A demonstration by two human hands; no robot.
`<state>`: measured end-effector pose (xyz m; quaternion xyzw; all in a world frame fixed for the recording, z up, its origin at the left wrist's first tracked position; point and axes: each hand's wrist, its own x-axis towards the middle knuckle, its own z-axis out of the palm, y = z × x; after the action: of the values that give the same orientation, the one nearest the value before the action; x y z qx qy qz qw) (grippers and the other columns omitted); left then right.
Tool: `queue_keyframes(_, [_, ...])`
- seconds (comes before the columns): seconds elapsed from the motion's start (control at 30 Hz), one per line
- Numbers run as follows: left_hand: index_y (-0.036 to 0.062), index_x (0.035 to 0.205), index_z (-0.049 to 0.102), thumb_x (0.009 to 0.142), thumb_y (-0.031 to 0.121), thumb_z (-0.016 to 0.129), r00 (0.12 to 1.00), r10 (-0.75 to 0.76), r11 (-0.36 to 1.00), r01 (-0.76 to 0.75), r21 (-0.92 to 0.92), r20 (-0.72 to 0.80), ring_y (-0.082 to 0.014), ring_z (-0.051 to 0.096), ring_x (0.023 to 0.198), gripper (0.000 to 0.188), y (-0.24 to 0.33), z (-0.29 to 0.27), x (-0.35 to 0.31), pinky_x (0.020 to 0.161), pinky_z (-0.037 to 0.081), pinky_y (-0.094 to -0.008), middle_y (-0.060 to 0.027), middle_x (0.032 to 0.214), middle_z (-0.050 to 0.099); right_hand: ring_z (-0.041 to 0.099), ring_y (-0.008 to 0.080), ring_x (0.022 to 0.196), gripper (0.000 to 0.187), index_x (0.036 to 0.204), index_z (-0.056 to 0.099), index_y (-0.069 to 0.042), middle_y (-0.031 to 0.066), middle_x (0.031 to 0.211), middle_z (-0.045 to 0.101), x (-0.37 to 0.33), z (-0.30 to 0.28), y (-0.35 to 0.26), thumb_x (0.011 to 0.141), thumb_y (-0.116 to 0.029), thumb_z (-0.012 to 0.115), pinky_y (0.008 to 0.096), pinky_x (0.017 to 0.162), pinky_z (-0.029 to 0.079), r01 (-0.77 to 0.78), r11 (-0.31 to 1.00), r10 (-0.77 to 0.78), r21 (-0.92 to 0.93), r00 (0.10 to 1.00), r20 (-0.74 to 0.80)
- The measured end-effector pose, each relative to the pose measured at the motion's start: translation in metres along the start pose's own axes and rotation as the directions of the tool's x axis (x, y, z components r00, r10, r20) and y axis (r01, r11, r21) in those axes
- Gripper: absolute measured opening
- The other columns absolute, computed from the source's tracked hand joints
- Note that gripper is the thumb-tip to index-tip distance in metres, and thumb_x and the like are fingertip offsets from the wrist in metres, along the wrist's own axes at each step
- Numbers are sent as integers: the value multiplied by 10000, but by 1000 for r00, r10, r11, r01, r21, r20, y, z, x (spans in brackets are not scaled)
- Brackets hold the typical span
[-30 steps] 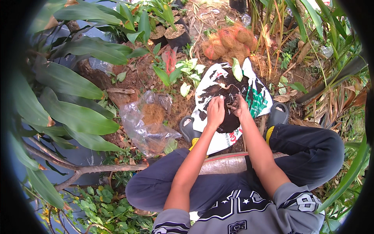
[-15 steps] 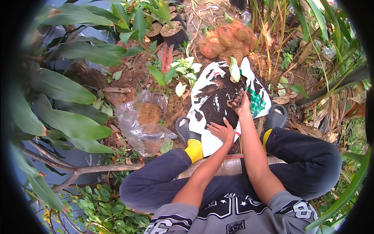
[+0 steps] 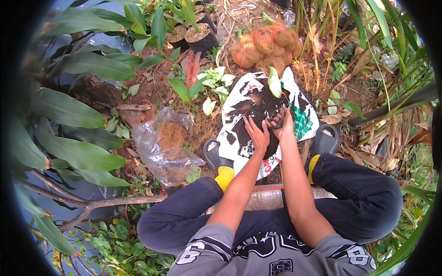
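A white plastic sack with green and red print (image 3: 229, 138) lies opened flat between my feet, heaped with dark potting soil (image 3: 258, 110). My right hand (image 3: 285, 123) curls its fingers, palm up, around the lower end of a plant cutting with a pale green leaf (image 3: 274, 83). Thin roots or stems show at the fingers, and the leaf points away from me. My left hand (image 3: 258, 134) rests on the soil close beside it, fingers stretched out, holding nothing. Its fingertips come near the right hand's fingers. What lies under both palms is hidden.
Fiber-wrapped balls in red netting (image 3: 264, 43) sit beyond the sack. At the left are a clear plastic bag with brown fiber (image 3: 170, 138) and light-leaved plants (image 3: 216, 83). Black pots (image 3: 202, 39) stand farther back. Large leaves and a branch (image 3: 115, 199) crowd the left side.
My left hand has moved forward and left from the near edge of the soil, up beside the right hand. The sack's near flap shows more red print. The right hand stays around the cutting.
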<state>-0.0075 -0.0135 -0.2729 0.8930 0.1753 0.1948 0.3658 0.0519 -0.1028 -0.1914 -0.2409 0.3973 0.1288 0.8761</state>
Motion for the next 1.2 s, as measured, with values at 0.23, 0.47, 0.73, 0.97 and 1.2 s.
queue_keyframes(0.23, [-40,1337,377,930,262,516,992,94,974,-73,212,-87,-419,339,1267,526,-24,-27,8,1078,243,-513,-263,1359,366,461,111,577,239,912,512,-146,-23,724,437,15,-11,-7,883,-359,618,279,486,354,54,999,-54,-5,999,2])
queue_keyframes(0.47, [-97,1367,283,910,375,533,994,-59,987,72,142,-94,-460,276,1303,703,-24,-11,15,1113,192,-530,-318,1383,292,456,120,569,237,875,495,-141,-20,703,427,16,-12,-5,907,-355,591,289,488,365,23,1000,-23,-2,1000,19])
queue_keyframes(0.73, [83,1343,465,859,282,625,968,208,973,-219,70,138,-439,266,1345,547,-13,4,11,1115,231,-496,-256,1410,339,477,149,612,305,748,463,-149,-16,653,432,16,-14,-8,933,-374,555,305,579,435,-49,996,35,70,980,195])
queue_keyframes(0.97, [62,1033,649,858,175,638,953,269,963,-264,-50,142,-386,480,1095,208,-14,-5,-15,949,388,-468,-201,1158,535,531,177,665,298,738,496,-111,5,666,495,13,-13,-9,922,-325,592,317,656,491,-53,987,20,154,978,210])
queue_keyframes(1.2, [-25,788,636,890,173,593,964,-216,916,146,-373,-154,-255,553,646,228,-13,-4,-3,632,440,-380,-116,709,590,607,224,826,274,830,510,-96,37,778,567,18,-24,-6,946,-341,550,378,813,533,-52,991,29,119,982,187])
